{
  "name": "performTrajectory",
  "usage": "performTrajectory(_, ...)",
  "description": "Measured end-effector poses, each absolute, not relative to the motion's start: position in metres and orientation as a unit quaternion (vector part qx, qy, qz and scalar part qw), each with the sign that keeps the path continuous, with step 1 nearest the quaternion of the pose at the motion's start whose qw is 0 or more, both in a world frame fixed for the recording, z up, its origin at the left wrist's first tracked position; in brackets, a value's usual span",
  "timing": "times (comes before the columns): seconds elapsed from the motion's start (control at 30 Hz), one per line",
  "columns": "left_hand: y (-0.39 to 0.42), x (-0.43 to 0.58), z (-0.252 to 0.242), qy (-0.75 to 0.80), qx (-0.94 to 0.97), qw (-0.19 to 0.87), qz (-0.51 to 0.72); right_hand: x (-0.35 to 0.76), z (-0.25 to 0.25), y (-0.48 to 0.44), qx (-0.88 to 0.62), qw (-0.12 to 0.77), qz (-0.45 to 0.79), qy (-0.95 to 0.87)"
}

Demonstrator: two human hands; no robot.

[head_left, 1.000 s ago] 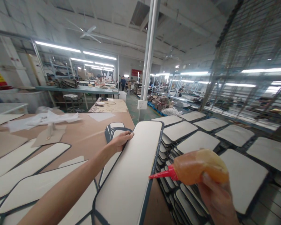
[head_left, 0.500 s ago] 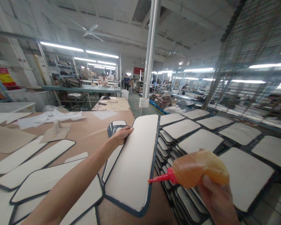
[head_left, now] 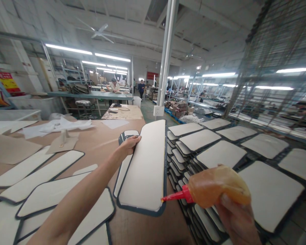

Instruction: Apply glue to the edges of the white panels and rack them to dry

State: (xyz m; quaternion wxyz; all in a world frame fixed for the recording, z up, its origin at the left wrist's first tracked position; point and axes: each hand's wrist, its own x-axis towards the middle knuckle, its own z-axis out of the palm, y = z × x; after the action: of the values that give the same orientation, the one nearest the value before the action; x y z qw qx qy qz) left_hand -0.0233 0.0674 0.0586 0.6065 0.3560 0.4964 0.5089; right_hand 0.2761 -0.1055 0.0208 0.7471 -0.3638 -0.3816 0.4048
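Between the fingers and thumb of my left hand (head_left: 131, 144) is the left edge of a cream panel with a dark blue border (head_left: 145, 166), held tilted above the table. My right hand (head_left: 236, 217) is wrapped round a squeeze bottle of amber glue (head_left: 218, 185), lying sideways in the grip. The bottle's red nozzle (head_left: 175, 196) points left, its tip at the panel's lower right corner. A thin yellowish line runs along the panel's right edge. Behind the held panel, a small stack of similar panels (head_left: 122, 137) partly shows.
More bordered panels (head_left: 48, 177) lie overlapping on the brown table (head_left: 132, 226) at left. A rack with layered panels (head_left: 220, 153) stands close on the right. White sheets (head_left: 57, 127) lie at the table's back left. A metal post (head_left: 167, 58) rises beyond; people are farther off.
The held panel has turned slightly and its lower end has moved up, so the nozzle tip now meets it nearer the bottom right corner. The bottle has barely moved.
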Motion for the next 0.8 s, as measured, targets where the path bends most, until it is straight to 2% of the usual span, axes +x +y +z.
performTrajectory(0.17,0.075,-0.036,0.052,0.492,0.324,0.604,0.536,0.277,0.016,-0.106,-0.376,0.752,0.370,-0.395)
performTrajectory(0.43,0.083,-0.049,0.036,0.489,0.260,0.595,0.583,0.265,0.010,-0.119,-0.448,0.792,0.287,-0.299)
performTrajectory(0.8,0.081,-0.045,0.036,0.495,0.203,0.606,0.589,0.259,-0.017,-0.125,-0.468,0.808,0.225,-0.277)
